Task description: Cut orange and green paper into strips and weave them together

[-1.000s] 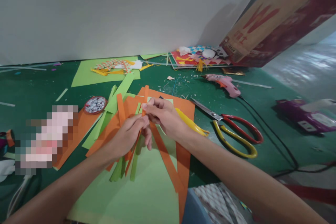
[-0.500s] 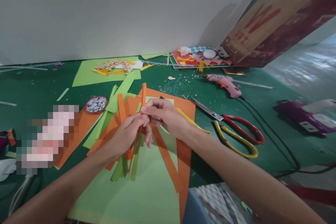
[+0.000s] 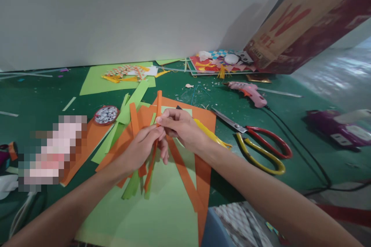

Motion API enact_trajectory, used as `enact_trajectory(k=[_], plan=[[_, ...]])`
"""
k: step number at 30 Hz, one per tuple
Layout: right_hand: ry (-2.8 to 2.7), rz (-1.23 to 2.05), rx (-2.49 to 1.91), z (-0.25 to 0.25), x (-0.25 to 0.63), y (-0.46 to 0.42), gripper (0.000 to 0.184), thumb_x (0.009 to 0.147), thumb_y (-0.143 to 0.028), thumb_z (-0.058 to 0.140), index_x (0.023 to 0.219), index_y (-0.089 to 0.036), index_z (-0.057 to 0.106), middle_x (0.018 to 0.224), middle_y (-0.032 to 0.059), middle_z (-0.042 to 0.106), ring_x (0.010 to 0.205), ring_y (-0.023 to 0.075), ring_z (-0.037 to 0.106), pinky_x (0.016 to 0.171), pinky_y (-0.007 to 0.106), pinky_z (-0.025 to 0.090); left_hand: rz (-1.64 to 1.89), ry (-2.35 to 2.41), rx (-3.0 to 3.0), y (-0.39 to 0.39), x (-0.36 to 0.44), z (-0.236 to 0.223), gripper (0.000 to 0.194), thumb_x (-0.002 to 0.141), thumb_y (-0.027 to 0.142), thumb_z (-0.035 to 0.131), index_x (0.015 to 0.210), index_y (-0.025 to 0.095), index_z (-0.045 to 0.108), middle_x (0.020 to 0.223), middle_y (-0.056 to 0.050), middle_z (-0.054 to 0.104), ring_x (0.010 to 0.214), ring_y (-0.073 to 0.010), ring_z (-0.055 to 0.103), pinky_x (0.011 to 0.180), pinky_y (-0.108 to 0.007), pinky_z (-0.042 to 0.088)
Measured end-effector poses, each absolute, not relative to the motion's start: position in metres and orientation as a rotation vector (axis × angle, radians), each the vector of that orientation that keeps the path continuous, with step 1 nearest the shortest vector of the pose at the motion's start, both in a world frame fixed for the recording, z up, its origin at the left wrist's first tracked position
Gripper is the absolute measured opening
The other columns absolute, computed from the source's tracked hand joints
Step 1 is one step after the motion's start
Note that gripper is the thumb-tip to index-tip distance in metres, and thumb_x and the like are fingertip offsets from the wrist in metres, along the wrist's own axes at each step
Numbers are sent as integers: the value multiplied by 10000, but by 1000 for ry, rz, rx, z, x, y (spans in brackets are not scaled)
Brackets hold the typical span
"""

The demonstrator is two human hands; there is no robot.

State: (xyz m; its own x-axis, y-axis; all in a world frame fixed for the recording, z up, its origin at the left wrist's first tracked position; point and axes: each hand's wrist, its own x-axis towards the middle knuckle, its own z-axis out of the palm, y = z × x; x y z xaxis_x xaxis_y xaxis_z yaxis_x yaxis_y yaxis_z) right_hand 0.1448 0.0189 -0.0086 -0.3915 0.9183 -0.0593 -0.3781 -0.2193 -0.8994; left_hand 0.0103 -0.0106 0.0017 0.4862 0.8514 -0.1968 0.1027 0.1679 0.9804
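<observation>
Both hands meet over the paper pile, pinching one narrow orange paper strip [image 3: 159,102] that stands up above the fingers and hangs down below them. My left hand [image 3: 146,141] is closed on the strip from the left. From the right, my right hand [image 3: 181,125] grips the same strip between thumb and forefinger. Beneath them lie a light green paper sheet [image 3: 171,208], an orange sheet [image 3: 205,123] and several loose green and orange strips. Another orange strip [image 3: 184,177] lies slanting across the green sheet. A yellow object [image 3: 210,133] is partly hidden behind my right wrist.
Scissors [image 3: 242,128] with red and yellow handles lie at right, beyond them a pink glue gun [image 3: 249,92] with its cord. A round case [image 3: 106,115] sits left. At the back are woven paper pieces [image 3: 124,73] and a paper bag [image 3: 290,27]. A blue bin [image 3: 217,231] stands below.
The lower end of the held orange strip has turned, so its wider face shows. More of the yellow object shows beside my right wrist. My hands have barely moved.
</observation>
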Motion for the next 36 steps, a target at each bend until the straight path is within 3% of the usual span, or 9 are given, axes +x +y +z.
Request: enact_trajectory(k=[7,13,22,36], plan=[[-1044,1761,-804,-10,143,18,280,613,-349,742,575,-170,529,492,-24,567,406,51,439,393,206,217,656,956,1278,-11,10,2,288,892,230,281,611,209,343,453,63,510,466,-120,569,589,-262,467],[-1084,1667,-828,-6,146,17,331,616,-381,749,553,-171,501,416,-89,410,377,22,246,401,229,143,640,956,1321,-12,11,3,291,900,227,280,619,207,351,464,59,511,473,-114,568,569,-244,449],[-1088,1605,-860,-7,148,18,328,664,-367,718,555,-175,475,417,-103,320,398,28,219,420,244,125,636,936,1371,-12,9,1,340,918,199,265,598,197,381,482,53,522,492,-104,572,581,-235,438],[-1134,1789,-776,-2,150,17,314,626,-372,750,572,-160,525,436,-79,417,397,26,274,403,219,175,670,911,1293,-11,9,3,315,888,211,298,580,203,367,458,53,511,474,-118,564,611,-269,443]])
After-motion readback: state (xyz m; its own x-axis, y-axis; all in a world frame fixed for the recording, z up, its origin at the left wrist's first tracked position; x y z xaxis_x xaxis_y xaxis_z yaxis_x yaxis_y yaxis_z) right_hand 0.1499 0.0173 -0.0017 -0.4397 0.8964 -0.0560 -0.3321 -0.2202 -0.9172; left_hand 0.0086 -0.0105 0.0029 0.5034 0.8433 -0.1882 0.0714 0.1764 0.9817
